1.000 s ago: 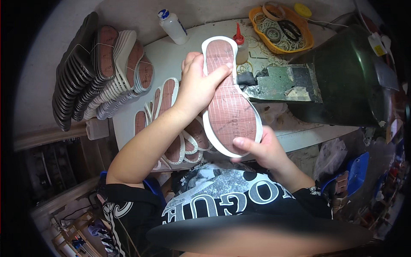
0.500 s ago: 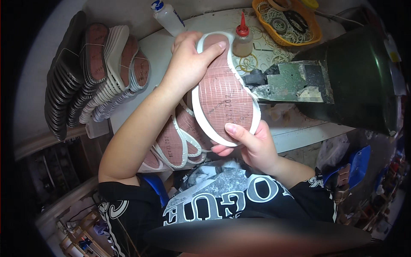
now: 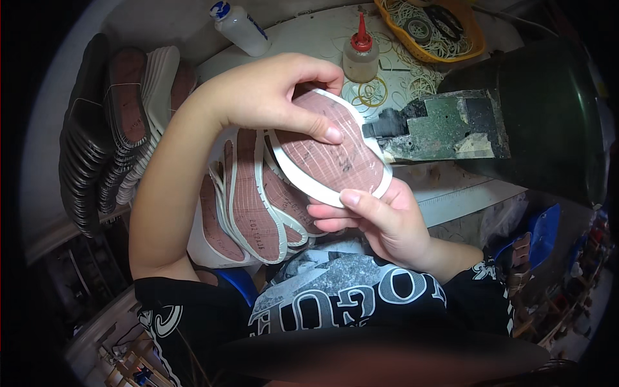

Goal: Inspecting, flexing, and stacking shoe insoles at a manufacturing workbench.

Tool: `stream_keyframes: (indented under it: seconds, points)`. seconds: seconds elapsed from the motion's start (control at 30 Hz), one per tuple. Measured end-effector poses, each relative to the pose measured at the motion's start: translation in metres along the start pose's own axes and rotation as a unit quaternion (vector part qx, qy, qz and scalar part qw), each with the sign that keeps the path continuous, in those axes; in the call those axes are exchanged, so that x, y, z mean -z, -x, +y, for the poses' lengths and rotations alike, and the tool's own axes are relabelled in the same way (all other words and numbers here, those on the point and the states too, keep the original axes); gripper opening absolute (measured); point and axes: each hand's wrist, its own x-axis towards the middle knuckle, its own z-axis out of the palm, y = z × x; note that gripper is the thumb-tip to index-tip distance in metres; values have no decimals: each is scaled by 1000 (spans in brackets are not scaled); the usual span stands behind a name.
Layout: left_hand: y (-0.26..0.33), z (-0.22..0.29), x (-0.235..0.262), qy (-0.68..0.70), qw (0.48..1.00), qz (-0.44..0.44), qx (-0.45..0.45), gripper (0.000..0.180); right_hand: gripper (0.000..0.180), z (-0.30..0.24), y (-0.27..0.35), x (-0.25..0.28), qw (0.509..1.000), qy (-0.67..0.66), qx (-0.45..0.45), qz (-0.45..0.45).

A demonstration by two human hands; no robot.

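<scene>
A reddish-brown insole (image 3: 319,161) with a white rim is held up at the middle of the view. My left hand (image 3: 287,93) grips its far part, thumb lying on the brown face and fingers curled behind. Between thumb and fingers, my right hand (image 3: 390,219) pinches the rounded near end. The insole's right edge is beside the dark tip (image 3: 387,124) of a green machine (image 3: 445,126); I cannot tell whether they touch. Beneath and left of it lies a loose pile of similar insoles (image 3: 248,200), partly hidden by my left arm.
Tied stacks of black soles (image 3: 90,142) and white soles (image 3: 158,84) stand at the left. At the back are a white bottle (image 3: 242,29), a red-tipped squeeze bottle (image 3: 361,58), loose rubber bands (image 3: 373,92) and an orange basket (image 3: 477,45) of bands.
My left hand has slid down the insole toward its middle, its wrist now more bent. The insole's far end has tipped down and left, while my right hand keeps its pinch.
</scene>
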Motion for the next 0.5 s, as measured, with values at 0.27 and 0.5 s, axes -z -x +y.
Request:
stream_keyframes:
  seconds: [0.27,0.5]
  points:
    - [24,4,-14,13,997,70,39,36,36,-5,-3,3,998,55,24,34]
    - [45,13,-33,47,984,112,128,34,40,-11,-5,4,995,81,10,49]
